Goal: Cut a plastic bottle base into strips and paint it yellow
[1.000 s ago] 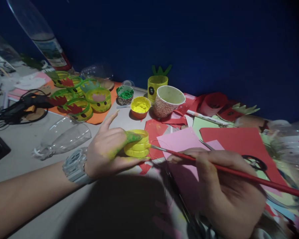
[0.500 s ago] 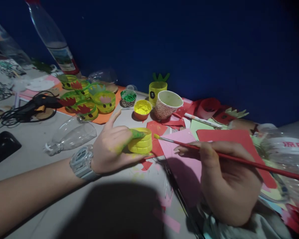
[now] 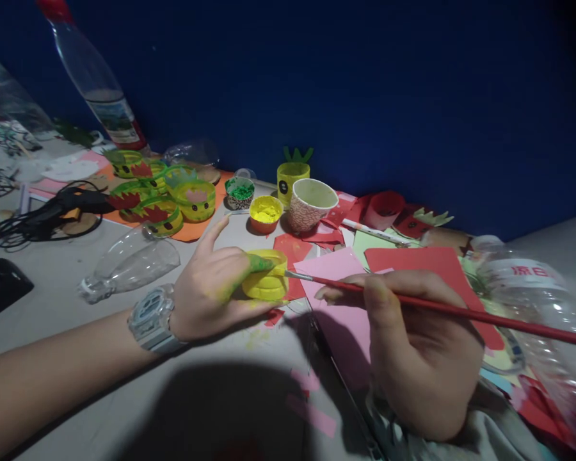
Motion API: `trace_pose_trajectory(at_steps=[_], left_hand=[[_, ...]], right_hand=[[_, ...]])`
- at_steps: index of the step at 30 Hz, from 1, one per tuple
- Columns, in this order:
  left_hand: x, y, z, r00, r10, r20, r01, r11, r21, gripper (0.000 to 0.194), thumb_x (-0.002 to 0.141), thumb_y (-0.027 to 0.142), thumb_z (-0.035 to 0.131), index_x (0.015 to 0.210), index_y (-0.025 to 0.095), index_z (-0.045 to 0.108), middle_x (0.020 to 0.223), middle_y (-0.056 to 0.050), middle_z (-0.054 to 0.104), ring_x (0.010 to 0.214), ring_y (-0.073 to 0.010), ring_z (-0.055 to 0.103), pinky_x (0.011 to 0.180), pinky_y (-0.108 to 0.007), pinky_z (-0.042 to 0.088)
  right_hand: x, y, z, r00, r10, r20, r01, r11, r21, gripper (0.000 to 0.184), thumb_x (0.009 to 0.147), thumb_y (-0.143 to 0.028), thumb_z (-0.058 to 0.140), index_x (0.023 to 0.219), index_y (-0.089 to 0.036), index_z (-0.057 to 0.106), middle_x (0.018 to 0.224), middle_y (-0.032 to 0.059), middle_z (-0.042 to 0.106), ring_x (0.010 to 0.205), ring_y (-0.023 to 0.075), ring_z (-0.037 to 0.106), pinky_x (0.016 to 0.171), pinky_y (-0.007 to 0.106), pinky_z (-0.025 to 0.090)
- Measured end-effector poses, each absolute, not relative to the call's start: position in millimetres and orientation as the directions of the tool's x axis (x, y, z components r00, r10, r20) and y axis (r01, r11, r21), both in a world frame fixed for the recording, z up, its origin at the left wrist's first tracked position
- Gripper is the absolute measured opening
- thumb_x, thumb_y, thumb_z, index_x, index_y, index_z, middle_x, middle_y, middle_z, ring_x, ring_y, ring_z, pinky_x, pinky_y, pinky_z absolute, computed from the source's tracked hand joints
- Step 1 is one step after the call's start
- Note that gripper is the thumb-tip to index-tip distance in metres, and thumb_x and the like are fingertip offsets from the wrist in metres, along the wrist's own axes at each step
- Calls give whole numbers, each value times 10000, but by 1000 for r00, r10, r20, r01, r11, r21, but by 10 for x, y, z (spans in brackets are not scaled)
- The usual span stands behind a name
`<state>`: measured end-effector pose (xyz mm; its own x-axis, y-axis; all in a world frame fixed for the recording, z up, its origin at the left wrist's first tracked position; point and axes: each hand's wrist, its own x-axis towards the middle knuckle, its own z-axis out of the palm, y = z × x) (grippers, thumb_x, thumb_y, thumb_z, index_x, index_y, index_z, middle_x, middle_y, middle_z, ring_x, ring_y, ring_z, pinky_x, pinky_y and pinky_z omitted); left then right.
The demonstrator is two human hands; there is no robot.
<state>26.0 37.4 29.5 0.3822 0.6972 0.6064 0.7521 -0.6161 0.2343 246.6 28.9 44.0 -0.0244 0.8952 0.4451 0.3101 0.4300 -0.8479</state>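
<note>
My left hand, with green and yellow paint on its fingers, is closed around a small yellow-painted plastic cup. Its index finger points up and away from the cup. Between the fingers of my right hand is a thin red paintbrush, whose yellow bristles touch the upper right side of the cup. Beyond the cup stand a red tub of yellow paint and a patterned tub of green paint. A patterned paper cup tilts beside them.
Several painted yellow-green cups stand on orange paper at the left. A cut clear bottle lies before them, near a black phone. Pink paper and red paper spread rightward towards a large clear bottle.
The brush tip was on the cup, came away from it, and now touches it again. My left hand keeps its hold. The whole view has shifted slightly.
</note>
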Motion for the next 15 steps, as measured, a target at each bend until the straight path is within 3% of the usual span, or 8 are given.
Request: trace_pose_trajectory(at_steps=[5,10,15], left_hand=[[224,401,255,286,695,660,749,-591,298,364,690,456,746,897,188,612,643,35,631,535,-144,603,1074,-607,358],[235,391,242,277,680,679,708,-622,335,390,694,415,761,960,189,587,690,26,646,542,-145,619,1073,-581,380],[198,375,170,216,714,666,734,-569,372,453,664,431,779,1012,211,590,840,-17,701,736,-201,691,1040,-534,442]], right_hand=[[2526,331,420,10,916,400,309,378,-873,24,889,-219,573,910,-218,586,780,-27,684,688,123,674,665,258,525],[2477,242,491,-176,868,464,224,494,-840,89,884,-171,565,918,-230,623,823,-24,663,791,98,655,706,213,512],[2531,323,449,-119,894,432,321,446,-836,46,878,-180,579,878,-219,604,788,-32,668,705,86,654,662,205,503]])
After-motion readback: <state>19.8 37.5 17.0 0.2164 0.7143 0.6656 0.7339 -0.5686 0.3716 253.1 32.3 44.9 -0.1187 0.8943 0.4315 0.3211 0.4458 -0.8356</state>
